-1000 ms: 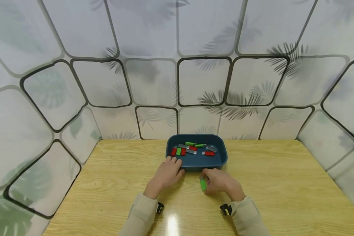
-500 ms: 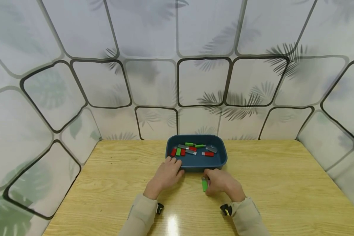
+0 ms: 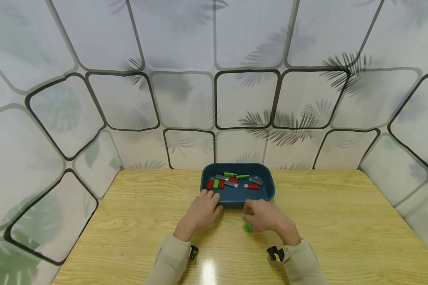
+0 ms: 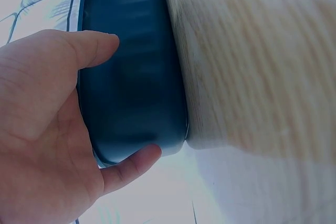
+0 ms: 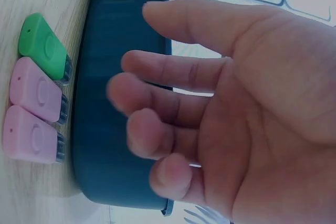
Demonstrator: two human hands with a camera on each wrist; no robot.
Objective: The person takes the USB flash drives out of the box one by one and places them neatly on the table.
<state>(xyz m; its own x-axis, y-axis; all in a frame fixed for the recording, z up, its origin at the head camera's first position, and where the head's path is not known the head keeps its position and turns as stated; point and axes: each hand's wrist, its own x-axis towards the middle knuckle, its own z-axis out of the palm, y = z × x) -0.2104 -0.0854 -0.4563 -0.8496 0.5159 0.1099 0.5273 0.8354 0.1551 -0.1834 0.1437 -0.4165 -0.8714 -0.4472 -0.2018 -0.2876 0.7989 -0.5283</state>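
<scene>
A dark blue plastic bin [image 3: 235,194] holds several red, green and grey USB sticks. My left hand [image 3: 201,210] grips the bin's near left side, fingers over the rim and thumb [image 4: 100,47] against the front wall. My right hand [image 3: 265,214] hovers by the bin's front wall with loosely bent fingers and nothing between them. Below it on the table, a green USB stick [image 5: 44,45] and two pink USB sticks, one in the middle [image 5: 35,88] and one at the end [image 5: 31,135], lie side by side, metal plugs toward the bin. In the head view my right hand partly covers them.
The light wooden table [image 3: 342,221] extends to both sides and in front of the bin. Behind it rises a wall covering [image 3: 185,99] with a pattern of outlined blocks and leaves, close to the bin's far side.
My right hand has let go of the green USB stick, now set beside the pink ones, and has risen slightly toward the bin. My left hand has stayed on the bin.
</scene>
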